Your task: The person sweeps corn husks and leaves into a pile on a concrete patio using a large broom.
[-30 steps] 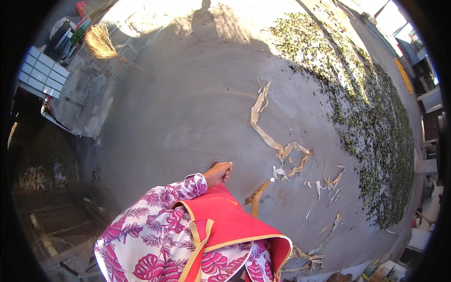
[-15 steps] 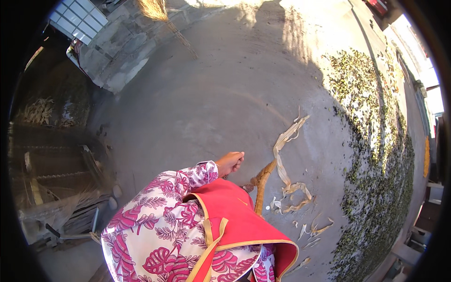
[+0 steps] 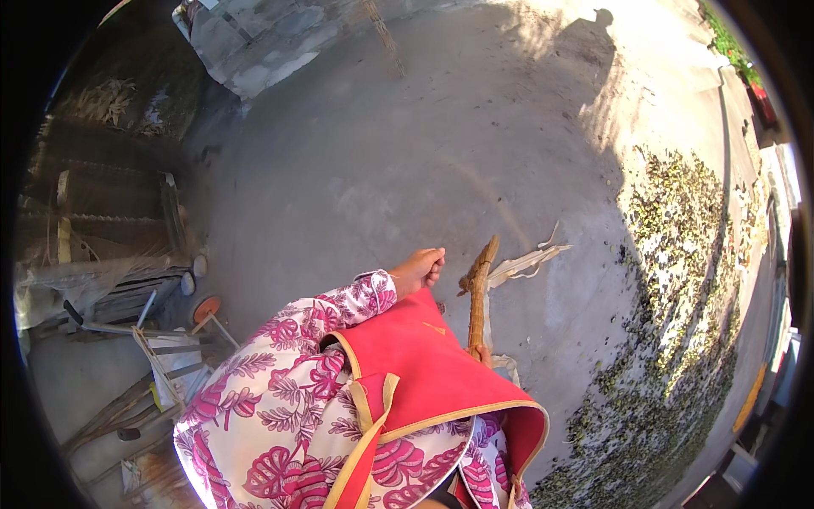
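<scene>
One stick (image 3: 477,293) — brown, rough, upright — stands just in front of the red apron (image 3: 424,365), its lower end at the apron's edge, where the right hand (image 3: 482,352) shows only as a sliver; whether that grip closes on the stick I cannot tell. One left hand (image 3: 418,270) hangs just left of the stick in a loose fist, its grip narrow and holding nothing. A few pale husk strips (image 3: 530,259) lie just right of the stick, a wide spread of green leaves (image 3: 678,280) farther right. Beyond the stick the concrete floor (image 3: 381,153) runs bare up to a stone wall. Since half a second ago the view has swung, and the stick now stands straighter.
</scene>
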{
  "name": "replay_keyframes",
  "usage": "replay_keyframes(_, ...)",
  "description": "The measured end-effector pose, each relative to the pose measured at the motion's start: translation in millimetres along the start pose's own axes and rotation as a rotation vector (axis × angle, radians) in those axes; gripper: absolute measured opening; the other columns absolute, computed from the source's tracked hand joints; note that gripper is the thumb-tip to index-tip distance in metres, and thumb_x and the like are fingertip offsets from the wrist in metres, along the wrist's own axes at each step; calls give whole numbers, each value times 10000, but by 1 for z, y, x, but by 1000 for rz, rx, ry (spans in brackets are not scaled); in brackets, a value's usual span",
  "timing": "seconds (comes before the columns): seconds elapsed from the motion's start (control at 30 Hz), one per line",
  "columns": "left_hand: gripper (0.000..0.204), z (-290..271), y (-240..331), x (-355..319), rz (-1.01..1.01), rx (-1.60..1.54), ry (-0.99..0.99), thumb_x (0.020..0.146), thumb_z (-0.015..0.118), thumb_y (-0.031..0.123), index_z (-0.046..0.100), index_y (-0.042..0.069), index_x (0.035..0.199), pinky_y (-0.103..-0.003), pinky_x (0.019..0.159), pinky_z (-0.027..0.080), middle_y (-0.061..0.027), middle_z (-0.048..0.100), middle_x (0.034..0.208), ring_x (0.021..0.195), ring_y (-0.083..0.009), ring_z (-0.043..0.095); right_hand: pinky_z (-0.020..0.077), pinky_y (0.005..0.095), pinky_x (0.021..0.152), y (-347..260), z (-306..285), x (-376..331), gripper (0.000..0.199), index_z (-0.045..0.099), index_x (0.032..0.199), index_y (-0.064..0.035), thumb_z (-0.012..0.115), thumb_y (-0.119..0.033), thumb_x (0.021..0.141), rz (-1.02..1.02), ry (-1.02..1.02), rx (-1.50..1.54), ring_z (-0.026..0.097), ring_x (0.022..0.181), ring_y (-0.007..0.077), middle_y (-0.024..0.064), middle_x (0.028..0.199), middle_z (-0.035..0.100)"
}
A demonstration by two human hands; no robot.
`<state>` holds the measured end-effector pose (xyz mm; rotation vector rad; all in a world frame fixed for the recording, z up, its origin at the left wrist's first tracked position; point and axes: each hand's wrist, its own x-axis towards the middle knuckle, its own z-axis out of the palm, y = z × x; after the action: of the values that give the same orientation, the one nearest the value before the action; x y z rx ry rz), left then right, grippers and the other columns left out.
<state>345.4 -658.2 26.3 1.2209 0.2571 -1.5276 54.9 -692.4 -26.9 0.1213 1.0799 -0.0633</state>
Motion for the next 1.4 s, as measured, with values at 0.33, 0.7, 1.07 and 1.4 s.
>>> replay_keyframes(0.33, 292, -1, 107, 84, 63, -185, 83, 821, 412, 281, 348, 114, 590, -216, 419, 278, 23, 326, 534, 475, -85, 327, 440, 220, 434, -141, 83, 85, 217, 391, 815, -22, 469, -209, 738, 22, -26, -171, 465, 509, 125, 71, 648, 464)
replay_keyframes(0.7, 248, 62, 279, 202, 175, -163, 50, 824, 405, 262, 424, 83, 654, -219, 444, 356, -19, 439, 603, 517, -109, 416, 451, 262, 449, -296, 223, 99, 280, 349, 1001, -94, 446, -180, 753, -69, -80, -50, 474, 527, 158, 91, 696, 473)
replay_keyframes(1.07, 204, 216, 366, 332, 112, -196, 128, 821, 413, 226, 463, 74, 694, -230, 465, 384, -21, 452, 608, 533, -113, 441, 437, 298, 424, -543, 252, 138, 216, 352, 938, -124, 441, -154, 743, -55, -90, 49, 469, 510, 174, 101, 684, 465)
replay_keyframes(1.4, 211, 358, 459, 478, 71, -200, 68, 820, 420, 236, 447, 79, 681, -234, 437, 352, -18, 450, 593, 507, -122, 434, 438, 271, 404, -742, 273, 152, 213, 325, 908, -107, 449, -156, 742, -229, -65, 58, 468, 508, 164, 97, 651, 454)
